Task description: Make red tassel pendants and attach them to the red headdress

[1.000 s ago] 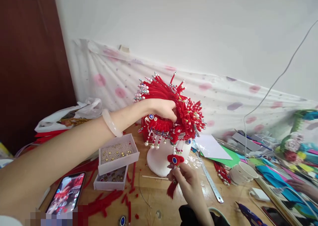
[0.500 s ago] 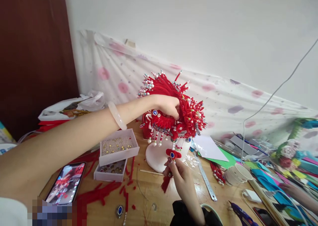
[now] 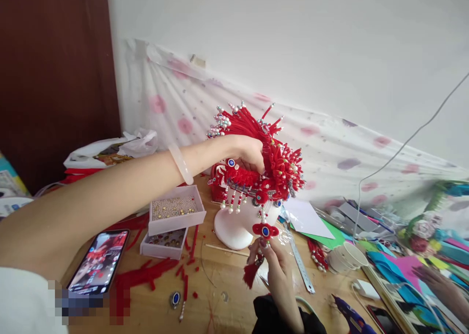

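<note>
The red beaded headdress (image 3: 273, 160), serving as landmark, is sitting on a white display head (image 3: 234, 226) on the worktop. The left hand (image 3: 249, 150), its wrist ringed by a pale bracelet (image 3: 181, 164), is reaching into the headdress from the left; its fingers are curling down among the red loops, and whether they are gripping anything there cannot be told. The right hand (image 3: 280, 265) is pinching the pendant (image 3: 266, 231) between thumb and fingers, just below its blue-centred plaque. The pendant is lying directly below the headdress's front edge, in line with a beaded strand (image 3: 263, 214), and its red tassel (image 3: 251, 274) is trailing under the fingers. Compared with half a second earlier, the plaque is facing the viewer more squarely, while the left hand is keeping its place; the work in hand appears to be a small adjusting of the pendant against a steadied headdress. Two white boxes (image 3: 178, 225) are standing left of the headdress; a steel ruler (image 3: 302, 268) is lying to its lower right.
</note>
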### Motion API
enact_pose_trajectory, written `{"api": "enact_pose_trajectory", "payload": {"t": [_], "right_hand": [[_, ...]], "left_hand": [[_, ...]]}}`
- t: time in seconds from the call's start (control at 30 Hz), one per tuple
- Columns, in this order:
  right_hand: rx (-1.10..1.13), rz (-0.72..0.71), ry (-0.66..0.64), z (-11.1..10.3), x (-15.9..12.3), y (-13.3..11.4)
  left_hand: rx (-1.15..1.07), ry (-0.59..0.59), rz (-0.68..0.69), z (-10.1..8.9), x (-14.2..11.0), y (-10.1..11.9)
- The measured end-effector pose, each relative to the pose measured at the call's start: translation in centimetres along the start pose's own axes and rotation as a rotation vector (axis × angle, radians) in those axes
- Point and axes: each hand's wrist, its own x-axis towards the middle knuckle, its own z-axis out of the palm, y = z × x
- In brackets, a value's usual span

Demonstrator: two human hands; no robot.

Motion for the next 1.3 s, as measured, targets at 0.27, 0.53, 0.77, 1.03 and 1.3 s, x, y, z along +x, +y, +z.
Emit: {"api": "enact_pose_trajectory", "payload": {"t": [0.27, 0.53, 0.77, 1.03, 1.3], "right_hand": [[0.191, 0.217, -0.301, 0.3, 1.8, 0.9], [-0.339, 0.253, -0.415, -0.7, 0.3, 1.4], [-0.124, -0.03, 0.083, -0.4, 1.8, -1.2], [-0.005, -0.079, 0.136, -1.7, 1.2, -2.3], [-0.04, -0.107, 0.169, 0.4, 3.6, -2.6]], "left_hand": [[0.02, -0.01, -0.016, -0.6, -0.2, 0.3], [0.145, -0.036, 0.107, -0.9, -0.4, 0.9], [0.219, -0.02, 0.132, -0.7, -0.1, 1.2], [0.269, -0.025, 0.132, -1.0, 0.8, 0.4], [0.201, -0.038, 0.035, -0.6, 0.4, 1.2]]}}
